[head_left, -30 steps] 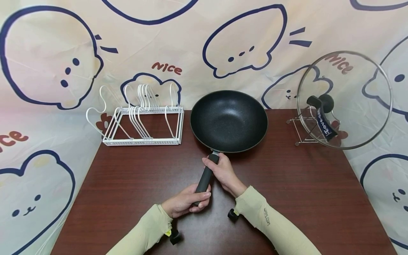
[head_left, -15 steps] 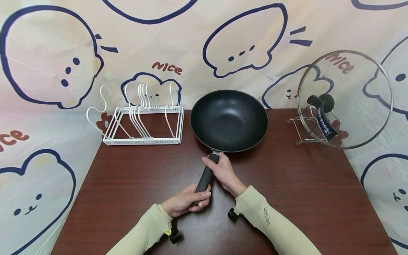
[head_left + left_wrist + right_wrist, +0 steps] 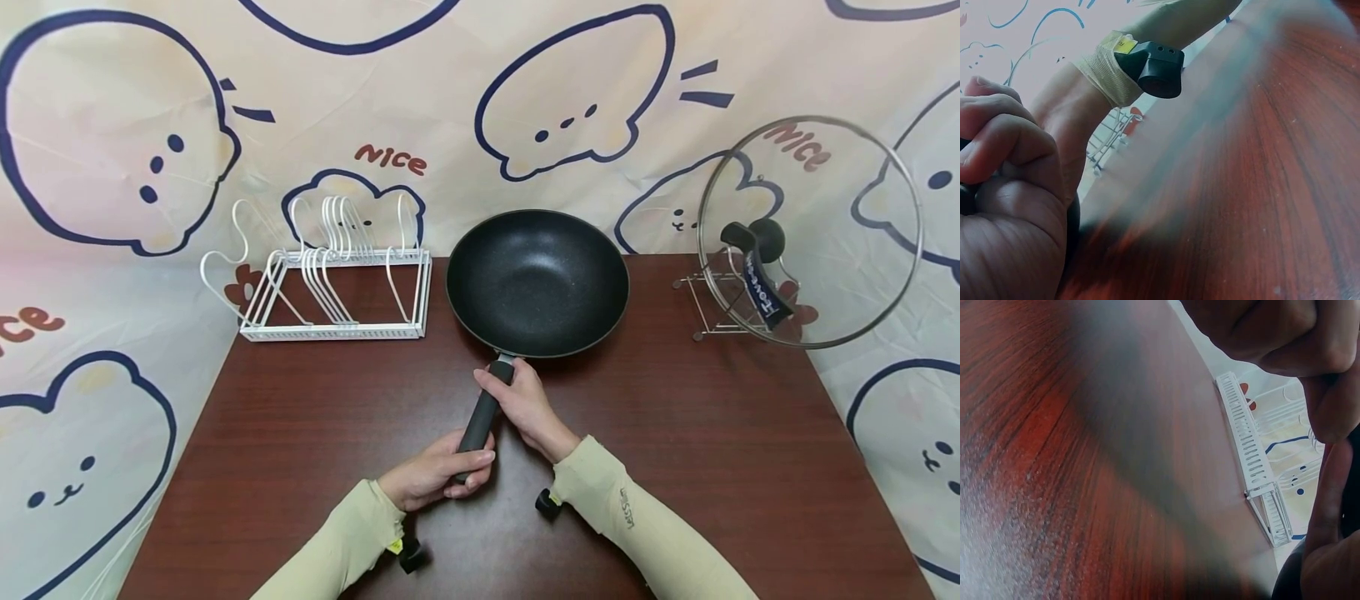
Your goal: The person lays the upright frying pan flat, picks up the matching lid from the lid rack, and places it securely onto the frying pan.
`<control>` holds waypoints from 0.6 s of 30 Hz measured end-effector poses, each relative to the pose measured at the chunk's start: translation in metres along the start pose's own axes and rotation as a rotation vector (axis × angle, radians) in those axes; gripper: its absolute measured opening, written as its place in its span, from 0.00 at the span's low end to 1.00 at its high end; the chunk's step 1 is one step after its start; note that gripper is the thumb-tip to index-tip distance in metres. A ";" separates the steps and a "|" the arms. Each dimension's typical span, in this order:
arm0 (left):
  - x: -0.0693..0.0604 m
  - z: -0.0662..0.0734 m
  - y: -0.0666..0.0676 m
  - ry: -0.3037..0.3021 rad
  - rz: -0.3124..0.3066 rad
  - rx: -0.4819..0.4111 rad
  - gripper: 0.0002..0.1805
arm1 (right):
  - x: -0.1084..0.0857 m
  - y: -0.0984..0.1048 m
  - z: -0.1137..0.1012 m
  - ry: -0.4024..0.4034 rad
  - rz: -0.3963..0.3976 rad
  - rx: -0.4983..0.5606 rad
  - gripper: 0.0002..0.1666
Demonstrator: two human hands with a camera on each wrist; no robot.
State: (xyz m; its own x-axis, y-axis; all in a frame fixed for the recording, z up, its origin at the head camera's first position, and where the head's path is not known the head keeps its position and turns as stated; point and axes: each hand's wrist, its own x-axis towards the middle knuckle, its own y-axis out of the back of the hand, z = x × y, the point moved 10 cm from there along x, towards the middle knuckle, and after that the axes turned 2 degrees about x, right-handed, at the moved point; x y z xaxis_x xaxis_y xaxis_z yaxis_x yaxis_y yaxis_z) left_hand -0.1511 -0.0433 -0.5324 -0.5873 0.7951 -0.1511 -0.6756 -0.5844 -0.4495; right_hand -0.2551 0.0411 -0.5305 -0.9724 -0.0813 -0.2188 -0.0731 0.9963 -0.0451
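Pan (image 3: 537,283) and handle (image 3: 480,421) slant toward me, the dark bowl at the middle of the table's (image 3: 660,467) far edge with its inside facing up. I hold the handle at two spots, presumably because the weight sits far out in the bowl: my right hand (image 3: 528,408) just behind the rim, probably bearing the load, my left hand (image 3: 438,473) at the near end, probably keeping it from twisting. The fingers of both hands are curled closed around the handle. Whether the pan's base touches the table I cannot tell.

By the far left corner stands a white rack (image 3: 333,332), its upright loops likely meant to keep flat things apart. By the far right corner a glass lid (image 3: 847,217) stands in a wire stand (image 3: 723,333), perhaps to keep it off the wood.

My forearms reach in from the near edge and converge; my right thumb lies along the handle, my left crosses it.
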 end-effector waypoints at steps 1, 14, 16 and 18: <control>0.000 0.000 0.000 -0.002 0.000 0.003 0.07 | 0.000 0.000 0.001 -0.001 -0.002 0.000 0.16; 0.000 0.003 -0.001 -0.021 0.002 0.009 0.07 | -0.001 0.000 -0.001 -0.007 -0.013 -0.002 0.17; 0.000 0.004 -0.001 -0.027 0.001 0.011 0.07 | -0.001 0.000 -0.001 -0.010 -0.012 -0.006 0.18; 0.000 0.004 -0.001 -0.033 -0.002 0.013 0.06 | -0.001 0.001 0.000 -0.011 -0.009 -0.011 0.18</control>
State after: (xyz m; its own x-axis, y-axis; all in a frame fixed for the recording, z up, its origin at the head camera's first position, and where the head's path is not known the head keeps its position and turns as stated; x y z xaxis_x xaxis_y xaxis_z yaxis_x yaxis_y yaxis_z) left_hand -0.1520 -0.0428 -0.5287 -0.6003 0.7907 -0.1207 -0.6823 -0.5849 -0.4385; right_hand -0.2542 0.0418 -0.5300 -0.9691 -0.0904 -0.2294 -0.0843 0.9958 -0.0362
